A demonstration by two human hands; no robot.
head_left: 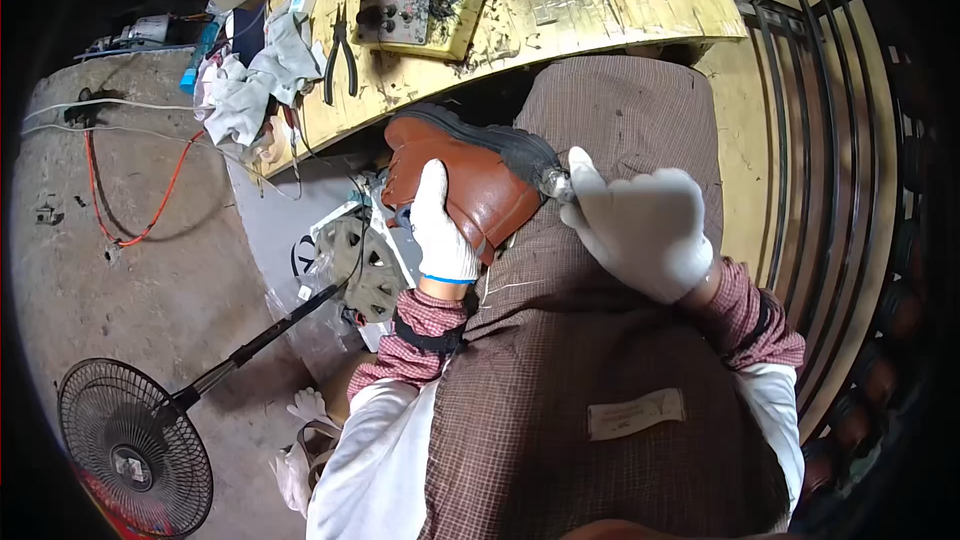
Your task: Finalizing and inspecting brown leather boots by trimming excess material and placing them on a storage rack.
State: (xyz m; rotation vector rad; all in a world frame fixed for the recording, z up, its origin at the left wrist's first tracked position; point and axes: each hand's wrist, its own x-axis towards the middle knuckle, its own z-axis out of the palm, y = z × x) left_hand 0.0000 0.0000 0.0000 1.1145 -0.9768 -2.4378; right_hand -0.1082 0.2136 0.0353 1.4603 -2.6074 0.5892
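A reddish-brown leather shoe (490, 202) with a thick black sole (480, 135) lies on its side above my lap, its sole turned away from me. My left hand (440, 225), in a white knit glove, grips the shoe's upper, with the thumb stretched along the leather. At the right end of the sole is my right hand (645, 230), also gloved in white. Its thumb and fingers close on a small shiny greyish piece (556, 183) against the sole edge. What that piece is, I cannot make out.
A worn yellow workbench (560, 0) ahead carries black-handled pliers (341, 55), a control box (394, 19) and crumpled rags (283, 60). A black fan (135, 448) stands at lower left. Black metal bars (815, 140) run along the right. A brown checked apron (560, 380) covers my lap.
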